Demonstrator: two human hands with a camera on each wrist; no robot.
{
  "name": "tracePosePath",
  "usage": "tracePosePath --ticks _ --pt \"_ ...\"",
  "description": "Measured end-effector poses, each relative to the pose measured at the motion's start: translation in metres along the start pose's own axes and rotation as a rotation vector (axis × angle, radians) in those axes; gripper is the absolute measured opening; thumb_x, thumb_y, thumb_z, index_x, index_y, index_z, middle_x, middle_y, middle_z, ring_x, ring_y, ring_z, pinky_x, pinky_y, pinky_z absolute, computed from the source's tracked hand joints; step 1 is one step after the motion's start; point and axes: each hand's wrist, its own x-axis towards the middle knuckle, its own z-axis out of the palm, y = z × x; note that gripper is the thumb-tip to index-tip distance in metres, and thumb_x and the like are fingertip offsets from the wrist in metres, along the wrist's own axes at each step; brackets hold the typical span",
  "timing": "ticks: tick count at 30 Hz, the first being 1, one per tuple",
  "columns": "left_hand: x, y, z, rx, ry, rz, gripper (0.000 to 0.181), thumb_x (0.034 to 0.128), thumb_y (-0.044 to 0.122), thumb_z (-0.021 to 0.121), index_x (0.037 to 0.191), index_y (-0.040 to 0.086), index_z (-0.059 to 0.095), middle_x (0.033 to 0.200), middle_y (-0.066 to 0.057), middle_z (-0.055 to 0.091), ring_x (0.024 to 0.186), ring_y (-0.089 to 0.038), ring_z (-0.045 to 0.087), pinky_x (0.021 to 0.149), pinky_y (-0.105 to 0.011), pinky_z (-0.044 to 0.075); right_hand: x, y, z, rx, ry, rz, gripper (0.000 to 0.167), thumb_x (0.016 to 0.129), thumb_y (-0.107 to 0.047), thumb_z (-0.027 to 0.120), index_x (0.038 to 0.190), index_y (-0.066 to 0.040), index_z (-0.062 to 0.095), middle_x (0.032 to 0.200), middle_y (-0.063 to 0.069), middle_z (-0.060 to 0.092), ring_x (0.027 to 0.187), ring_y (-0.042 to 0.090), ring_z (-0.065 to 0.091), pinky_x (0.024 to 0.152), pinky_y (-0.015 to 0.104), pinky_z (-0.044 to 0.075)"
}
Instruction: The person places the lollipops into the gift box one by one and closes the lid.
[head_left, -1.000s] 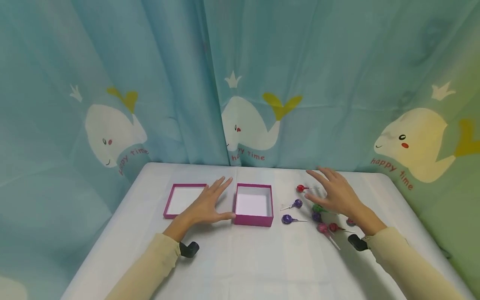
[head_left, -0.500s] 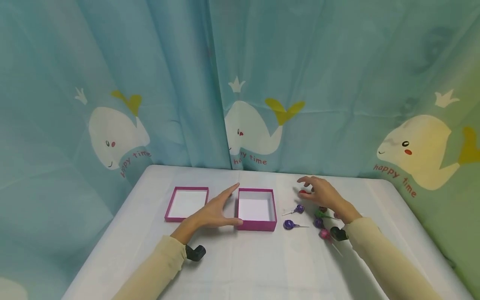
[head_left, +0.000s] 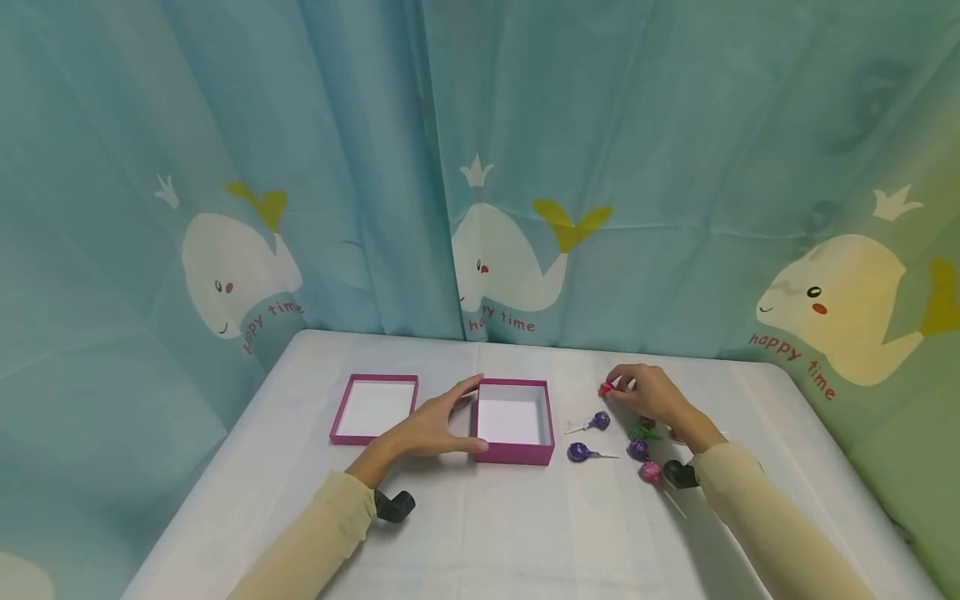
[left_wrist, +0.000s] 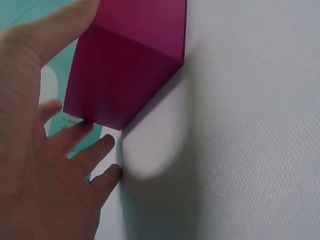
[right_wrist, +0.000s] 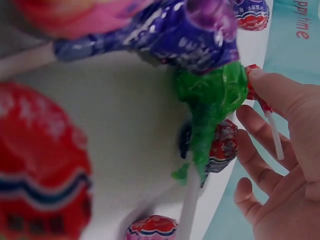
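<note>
A magenta box (head_left: 514,452) stands open-topped at the middle of the table. My left hand (head_left: 431,427) spans its left side, thumb at the front corner and fingers at the back one; in the left wrist view the thumb lies against the box (left_wrist: 120,75), with the fingers of the left hand (left_wrist: 55,165) spread around its far edge. Right of the box, my right hand (head_left: 656,396) pinches a red lollipop (head_left: 606,389) near its head. The right wrist view shows the right hand (right_wrist: 285,150) with its thumb on that lollipop (right_wrist: 251,90), whose white stick hangs down.
A shallow magenta-rimmed lid (head_left: 373,439) lies left of the box. Two purple lollipops (head_left: 602,420) (head_left: 578,452) lie between the box and the right hand. A green lollipop (head_left: 643,432), a pink lollipop (head_left: 651,472) and others lie below and beside that hand. A curtain (head_left: 360,167) hangs behind.
My right hand has come down onto the red lollipop and its thumb and fingers have closed on it. The left hand has moved slightly right, against the box.
</note>
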Motion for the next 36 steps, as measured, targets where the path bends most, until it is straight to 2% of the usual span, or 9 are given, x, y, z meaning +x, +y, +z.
tracePosePath --ticks 6,9,18,22,27,36 --pt "0.002 0.000 0.001 -0.011 -0.006 -0.010 0.105 0.0799 0.052 0.084 0.164 0.032 0.024 0.166 -0.003 0.033 0.148 -0.023 0.041 0.121 -0.056 0.029 0.000 0.003 0.002 0.019 0.015 0.002 0.015 0.092 -0.013 0.076 0.106 -0.006 0.074 0.095 0.007 0.073 0.086 0.026 0.065 0.076 0.044 0.057" --pt "0.001 0.000 0.001 -0.025 -0.004 -0.019 0.105 0.0799 0.051 0.085 0.163 0.033 0.024 0.166 -0.002 0.032 0.147 -0.022 0.042 0.121 -0.056 0.029 0.001 0.003 0.002 0.028 0.012 0.004 0.015 0.093 -0.013 0.076 0.105 -0.005 0.074 0.098 0.009 0.074 0.088 0.027 0.066 0.080 0.046 0.057" --pt "0.003 -0.002 0.001 -0.162 -0.015 0.012 0.105 0.0811 0.037 0.089 0.163 0.024 0.025 0.167 -0.001 0.030 0.147 -0.020 0.041 0.122 -0.048 0.028 0.000 0.000 -0.001 0.089 -0.014 0.067 0.014 0.090 -0.009 0.077 0.102 -0.005 0.071 0.106 0.015 0.073 0.080 0.021 0.062 0.058 0.031 0.053" --pt "0.004 -0.003 0.002 -0.172 -0.017 0.017 0.104 0.0812 0.036 0.089 0.163 0.025 0.026 0.167 0.001 0.030 0.147 -0.021 0.041 0.123 -0.047 0.028 -0.001 0.000 -0.003 0.101 -0.002 0.035 0.018 0.089 -0.008 0.077 0.106 -0.004 0.072 0.105 0.014 0.074 0.076 0.018 0.061 0.057 0.031 0.052" --pt "0.004 -0.003 0.003 -0.168 -0.016 0.007 0.103 0.0810 0.036 0.089 0.163 0.028 0.026 0.167 0.001 0.030 0.147 -0.022 0.041 0.123 -0.047 0.028 -0.003 -0.006 -0.011 0.105 0.015 -0.030 0.026 0.089 -0.007 0.076 0.114 -0.004 0.075 0.105 0.011 0.074 0.080 0.019 0.062 0.060 0.029 0.050" --pt "0.005 -0.002 0.002 -0.190 -0.015 0.013 0.103 0.0806 0.032 0.090 0.162 0.026 0.028 0.167 -0.003 0.031 0.147 -0.022 0.042 0.123 -0.044 0.028 -0.007 -0.037 -0.036 0.174 -0.019 -0.144 0.022 0.091 -0.011 0.078 0.112 -0.007 0.074 0.105 0.007 0.073 0.084 0.018 0.066 0.064 0.029 0.054"
